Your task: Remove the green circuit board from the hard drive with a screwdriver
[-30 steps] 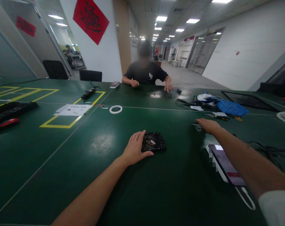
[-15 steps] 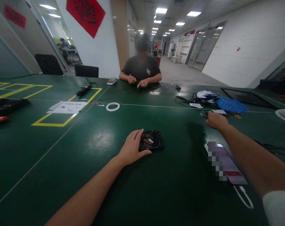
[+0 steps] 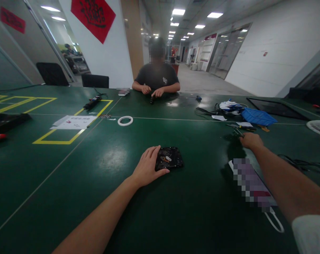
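My left hand (image 3: 147,165) grips the left edge of a flat black electronic device (image 3: 173,158) lying on the green tabletop. Its inner parts are exposed, with a small white piece and some copper-orange bits near the middle; its exact kind is unclear. My right hand (image 3: 251,141) is closed round a pair of metal tweezers (image 3: 238,132), whose thin prongs point away and to the left, just above the table. Beyond that hand lies a thin tool with a dark and yellow handle (image 3: 247,127).
A phone (image 3: 251,181) with a white cable lies beneath my right forearm. Further back are a blue basket (image 3: 259,116), gloves (image 3: 230,106) and a dark panel (image 3: 277,107). To the left are a white tape ring (image 3: 125,121) and paper sheets (image 3: 74,122). Opposite sits a person (image 3: 157,77).
My right hand has drawn back slightly from the tools by the basket, and the tweezers now show raised in its fingers. My left hand stays on the black device.
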A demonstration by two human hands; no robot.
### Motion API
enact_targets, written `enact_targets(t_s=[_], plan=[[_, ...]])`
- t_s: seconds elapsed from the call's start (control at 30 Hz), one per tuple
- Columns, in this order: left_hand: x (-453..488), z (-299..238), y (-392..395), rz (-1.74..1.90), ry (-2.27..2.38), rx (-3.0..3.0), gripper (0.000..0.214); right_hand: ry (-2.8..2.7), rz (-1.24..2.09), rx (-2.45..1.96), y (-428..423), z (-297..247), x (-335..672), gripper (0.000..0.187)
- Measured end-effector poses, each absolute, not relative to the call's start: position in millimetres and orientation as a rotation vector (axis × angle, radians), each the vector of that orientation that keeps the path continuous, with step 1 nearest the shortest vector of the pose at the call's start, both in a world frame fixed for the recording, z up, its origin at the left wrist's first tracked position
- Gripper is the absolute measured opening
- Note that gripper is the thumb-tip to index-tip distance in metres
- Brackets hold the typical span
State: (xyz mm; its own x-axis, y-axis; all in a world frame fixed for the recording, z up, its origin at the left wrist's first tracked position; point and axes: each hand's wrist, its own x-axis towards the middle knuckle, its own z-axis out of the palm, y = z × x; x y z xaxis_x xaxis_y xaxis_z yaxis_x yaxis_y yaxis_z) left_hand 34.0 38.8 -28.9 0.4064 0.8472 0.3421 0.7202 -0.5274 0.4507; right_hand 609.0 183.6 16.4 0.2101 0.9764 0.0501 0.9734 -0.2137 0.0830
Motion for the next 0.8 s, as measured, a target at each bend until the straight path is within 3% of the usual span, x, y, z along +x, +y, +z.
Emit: enact_targets(t_s=[0.43, 0.8], plan=[[32.5, -27.0, 37.3, 0.834, 1.36, 2.449, 0.102, 2.047, 0.122, 2.246, 201.3, 16.2, 537.6, 0.039], [31.9, -20.5, 32.0, 0.809, 1.383, 2.445, 0.101, 2.247, 0.092, 1.981, 167.2, 25.1, 513.7, 0.03]])
